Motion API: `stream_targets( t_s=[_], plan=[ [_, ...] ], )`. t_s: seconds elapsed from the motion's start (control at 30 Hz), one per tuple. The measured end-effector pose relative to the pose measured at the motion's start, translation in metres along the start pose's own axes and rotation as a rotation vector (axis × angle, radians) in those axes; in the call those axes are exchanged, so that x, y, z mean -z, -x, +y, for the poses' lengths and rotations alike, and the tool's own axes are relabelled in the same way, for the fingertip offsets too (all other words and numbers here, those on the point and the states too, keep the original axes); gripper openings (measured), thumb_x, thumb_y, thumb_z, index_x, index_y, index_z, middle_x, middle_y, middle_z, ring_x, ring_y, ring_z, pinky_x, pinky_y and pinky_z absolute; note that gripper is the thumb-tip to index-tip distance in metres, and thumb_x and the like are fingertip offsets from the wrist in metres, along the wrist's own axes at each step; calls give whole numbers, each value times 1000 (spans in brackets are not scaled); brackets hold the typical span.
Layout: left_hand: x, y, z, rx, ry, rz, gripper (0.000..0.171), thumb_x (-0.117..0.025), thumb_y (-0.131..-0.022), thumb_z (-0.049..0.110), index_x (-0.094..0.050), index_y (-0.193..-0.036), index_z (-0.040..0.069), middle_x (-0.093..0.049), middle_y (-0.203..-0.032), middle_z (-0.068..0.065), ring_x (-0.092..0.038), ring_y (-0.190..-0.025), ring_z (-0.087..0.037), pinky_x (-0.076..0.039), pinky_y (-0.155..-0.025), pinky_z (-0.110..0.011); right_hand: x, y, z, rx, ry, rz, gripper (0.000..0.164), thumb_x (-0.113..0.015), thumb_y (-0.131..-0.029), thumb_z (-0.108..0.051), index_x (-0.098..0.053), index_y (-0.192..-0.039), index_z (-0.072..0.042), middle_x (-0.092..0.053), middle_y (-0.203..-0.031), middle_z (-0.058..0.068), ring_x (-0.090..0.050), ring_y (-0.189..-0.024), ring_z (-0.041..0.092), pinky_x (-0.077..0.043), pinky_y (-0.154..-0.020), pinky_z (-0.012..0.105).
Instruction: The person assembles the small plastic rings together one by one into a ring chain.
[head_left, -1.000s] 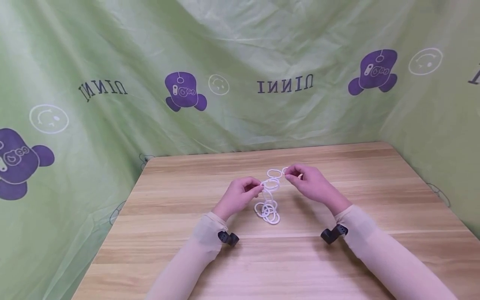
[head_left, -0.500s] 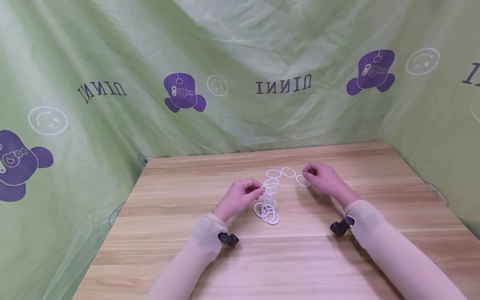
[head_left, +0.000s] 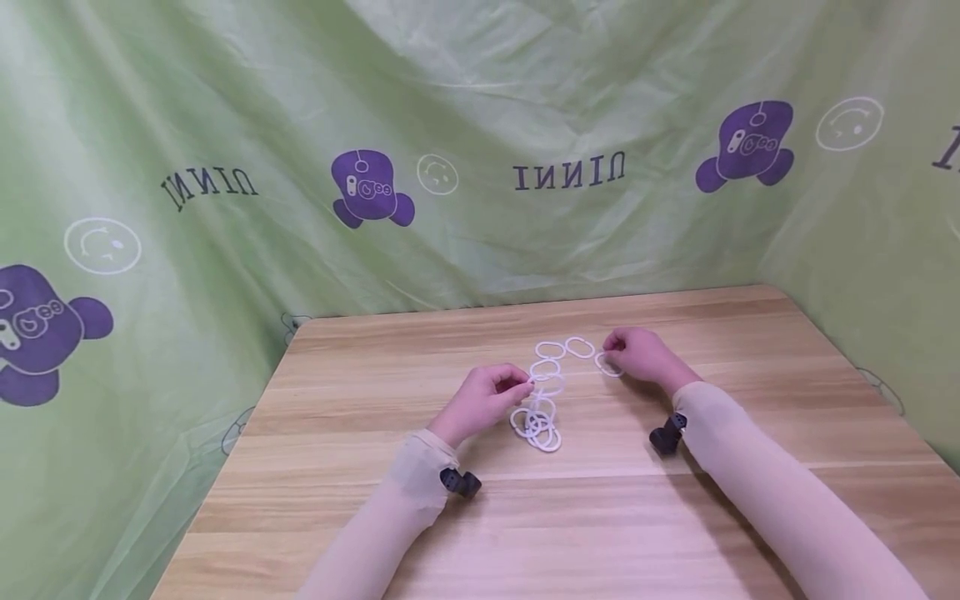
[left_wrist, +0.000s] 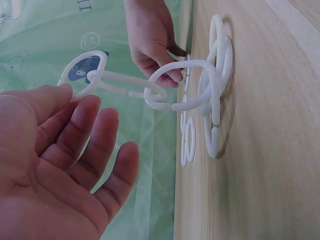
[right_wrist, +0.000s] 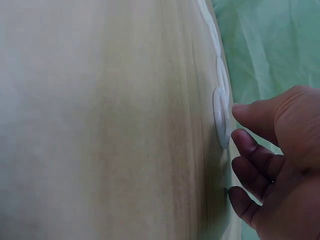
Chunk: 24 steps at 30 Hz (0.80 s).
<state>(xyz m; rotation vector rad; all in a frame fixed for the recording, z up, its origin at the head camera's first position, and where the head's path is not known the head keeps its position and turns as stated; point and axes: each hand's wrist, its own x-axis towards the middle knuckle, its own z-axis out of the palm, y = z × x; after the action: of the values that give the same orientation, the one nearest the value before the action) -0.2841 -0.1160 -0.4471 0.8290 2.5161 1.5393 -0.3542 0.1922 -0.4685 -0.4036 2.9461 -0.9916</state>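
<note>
A string of white oval plastic chain links runs across the table. My left hand (head_left: 483,402) pinches one pale link (left_wrist: 103,62) between thumb and forefinger, holding it above the table. From it other links slope down to a small overlapping pile (head_left: 550,448) in front. My right hand (head_left: 643,358) is at the far right end of the string, right by the last link (right_wrist: 218,132). In the right wrist view its thumb and fingers are slightly curled and apart, with the link just beyond the fingertips.
The wooden table (head_left: 360,517) reaches back to a green curtain (head_left: 480,242) printed with purple figures. A small black camera sits on each wrist, the left one (head_left: 461,482) and the right one (head_left: 667,435). Several links (head_left: 581,357) lie in an arc behind the pile.
My right hand has moved right, bringing the end links out into an arc on the table, and its fingers have let go of the last link. My left hand has stayed nearly still.
</note>
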Motion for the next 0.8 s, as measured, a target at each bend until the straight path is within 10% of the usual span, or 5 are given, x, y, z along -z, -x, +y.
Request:
stream_targets(
  t_s=[0.8],
  plan=[
    [1, 1, 1, -10, -21, -19, 13, -66, -95, 20, -72, -98, 9, -67, -85, 3, -61, -85, -28, -50, -72, -30, -2, 7, -5, -63, 94, -59, 14, -58, -97, -16, -58, -96, -2, -58, -82, 7, -54, -76, 24, -44, -69, 36]
  ],
)
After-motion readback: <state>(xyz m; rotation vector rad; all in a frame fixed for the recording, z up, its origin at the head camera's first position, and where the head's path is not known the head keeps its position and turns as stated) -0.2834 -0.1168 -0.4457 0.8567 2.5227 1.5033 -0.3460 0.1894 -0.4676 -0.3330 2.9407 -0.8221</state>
